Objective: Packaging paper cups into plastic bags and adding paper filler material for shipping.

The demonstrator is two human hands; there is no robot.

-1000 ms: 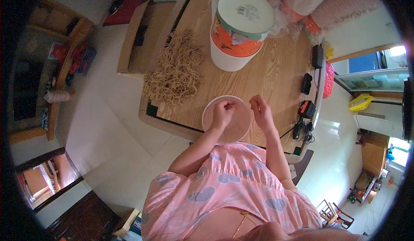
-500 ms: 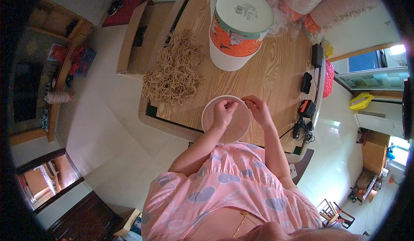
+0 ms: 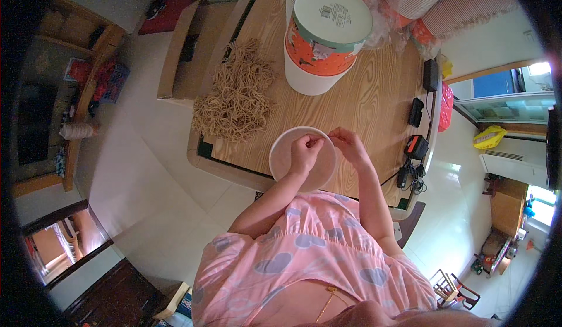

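Observation:
A white round paper bucket (image 3: 284,156) is held mouth-up at the table's near edge, close to my body. My left hand (image 3: 305,155) reaches into its mouth, fingertips pinched near the right rim. On the outer side of that same rim is my right hand (image 3: 350,147), with its fingers bent in and pressed together against the wall. Whatever the fingertips grip is too small to make out. To the left lies a loose heap of tan twisted cords (image 3: 237,96). Beyond the bucket, a stack of orange-patterned buckets (image 3: 321,52) stands upside down.
The wood-grain table (image 3: 351,102) bears plastic-wrapped stacks of buckets (image 3: 462,14) at the back right. Along its right edge lie a black-and-orange device (image 3: 416,147) and black cables (image 3: 417,181). An open cardboard box (image 3: 202,40) stands off the left side.
The bucket has shifted slightly to the left and tilted a little. Both hands stay at its right rim with almost the same finger positions.

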